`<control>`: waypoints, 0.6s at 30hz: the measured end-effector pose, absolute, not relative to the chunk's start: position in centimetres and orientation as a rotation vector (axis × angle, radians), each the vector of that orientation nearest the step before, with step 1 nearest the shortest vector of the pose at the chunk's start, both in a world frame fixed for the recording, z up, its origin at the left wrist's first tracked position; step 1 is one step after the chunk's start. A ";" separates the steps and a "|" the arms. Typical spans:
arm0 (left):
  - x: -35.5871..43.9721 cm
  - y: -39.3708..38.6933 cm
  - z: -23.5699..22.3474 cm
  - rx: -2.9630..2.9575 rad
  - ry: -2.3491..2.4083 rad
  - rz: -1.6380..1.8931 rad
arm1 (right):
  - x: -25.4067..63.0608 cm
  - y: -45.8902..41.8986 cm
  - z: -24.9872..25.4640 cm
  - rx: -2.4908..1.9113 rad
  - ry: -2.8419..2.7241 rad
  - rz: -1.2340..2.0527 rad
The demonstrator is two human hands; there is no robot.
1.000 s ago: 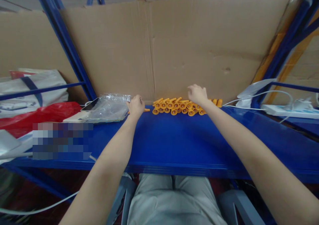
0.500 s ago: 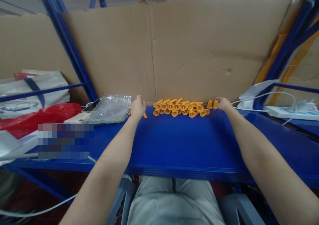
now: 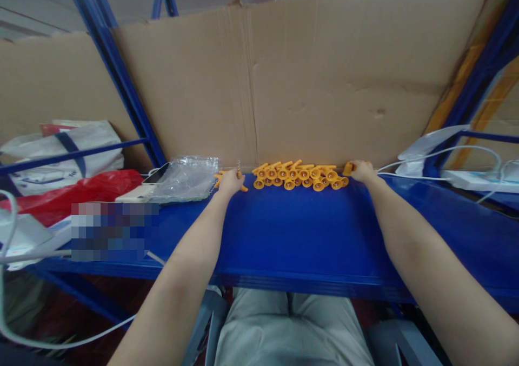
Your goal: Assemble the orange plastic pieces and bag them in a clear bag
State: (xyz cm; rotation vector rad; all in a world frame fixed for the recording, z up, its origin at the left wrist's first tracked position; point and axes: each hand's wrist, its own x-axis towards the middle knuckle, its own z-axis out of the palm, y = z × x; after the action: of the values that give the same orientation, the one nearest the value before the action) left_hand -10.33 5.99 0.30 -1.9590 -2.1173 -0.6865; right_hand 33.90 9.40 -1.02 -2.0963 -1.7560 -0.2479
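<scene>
At the back of the blue shelf, my left hand [image 3: 230, 182] is closed on a small yellow piece [image 3: 239, 174] with a thin metal chain [image 3: 239, 164] above it. Yellow sticks [image 3: 218, 179] lie beside and partly under that hand. My right hand [image 3: 364, 172] pinches a yellow cup-shaped piece [image 3: 347, 168], its fingers partly hidden. Between the hands, several yellow horn-shaped pieces [image 3: 303, 175] lie stacked in a row, their round open ends towards me and their stems pointing back.
A tall cardboard sheet [image 3: 308, 85] closes off the back of the blue shelf [image 3: 300, 231]. On the left lie a clear plastic bag [image 3: 186, 177], a red bag [image 3: 93, 190] and a white bag [image 3: 93, 144]. White cables and a power strip [image 3: 478, 181] sit at the right.
Two yellow cup pieces stood by my right hand; now one shows, at its fingertips. My left hand has lowered, and a chain shows above it. The view has shifted slightly.
</scene>
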 end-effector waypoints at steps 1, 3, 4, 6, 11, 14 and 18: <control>-10.3 6.0 0.3 -1.962 -2.121 -0.676 | 33.5 9.0 -0.8 -2.137 -1.698 -0.225; -10.4 6.1 0.2 -1.964 -2.137 -0.654 | 32.7 8.2 -0.3 -2.182 -1.623 -0.221; -10.4 6.2 0.2 -1.966 -2.151 -0.636 | 32.4 7.7 0.0 -2.185 -1.613 -0.230; -10.5 6.3 0.1 -1.976 -2.182 -0.592 | 31.9 7.1 0.5 -2.199 -1.602 -0.222; -10.8 6.7 -0.3 -1.978 -2.208 -0.506 | 32.1 6.3 2.1 -2.263 -1.582 -0.174; -11.1 6.9 -0.5 -1.990 -2.186 -0.473 | 32.9 6.3 2.9 -2.323 -1.602 -0.209; -11.2 7.0 -0.8 -2.024 -2.183 -0.451 | 34.8 6.6 3.1 -2.281 -1.666 -0.259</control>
State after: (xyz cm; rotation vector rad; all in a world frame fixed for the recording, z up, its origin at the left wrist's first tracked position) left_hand -11.19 7.03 -0.75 -2.0244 -2.1826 -0.4514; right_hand 34.84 6.55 3.12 -2.2805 -1.6658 -0.2588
